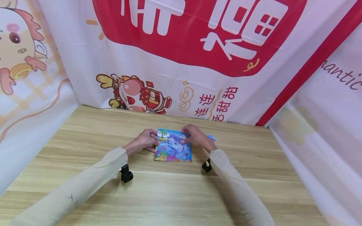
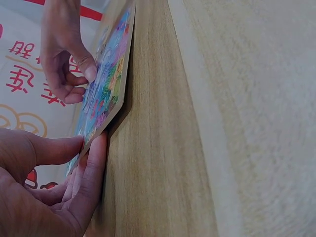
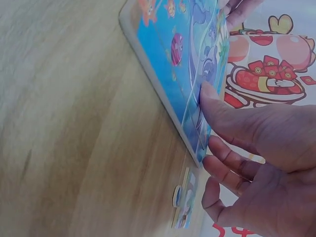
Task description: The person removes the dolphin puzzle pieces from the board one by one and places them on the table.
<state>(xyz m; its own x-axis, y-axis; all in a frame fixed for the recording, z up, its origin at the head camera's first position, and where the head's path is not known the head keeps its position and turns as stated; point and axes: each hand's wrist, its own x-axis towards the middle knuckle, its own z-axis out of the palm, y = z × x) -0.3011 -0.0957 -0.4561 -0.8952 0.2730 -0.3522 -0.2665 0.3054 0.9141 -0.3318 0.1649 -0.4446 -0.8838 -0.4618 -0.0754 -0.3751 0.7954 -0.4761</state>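
Observation:
A jigsaw puzzle [image 1: 172,150] with a dolphin, a palm tree and sea plants lies in a thin board near the middle of the table. On its left edge the left hand [image 1: 147,140] pinches the board, thumb on the picture and fingers at the side and underneath, as the left wrist view shows. That edge is tilted a little up from the wood. The right hand [image 1: 196,137] is at the far right corner, its thumb [image 3: 212,101] on the picture and its curled fingers at the far edge. Part of that corner is hidden behind this hand.
Loose puzzle pieces [image 3: 185,200] lie on the wooden table [image 1: 169,194] just right of the board, mostly behind the right wrist. A printed cloth [image 1: 169,62] hangs along the table's back edge, with more cloth at both sides.

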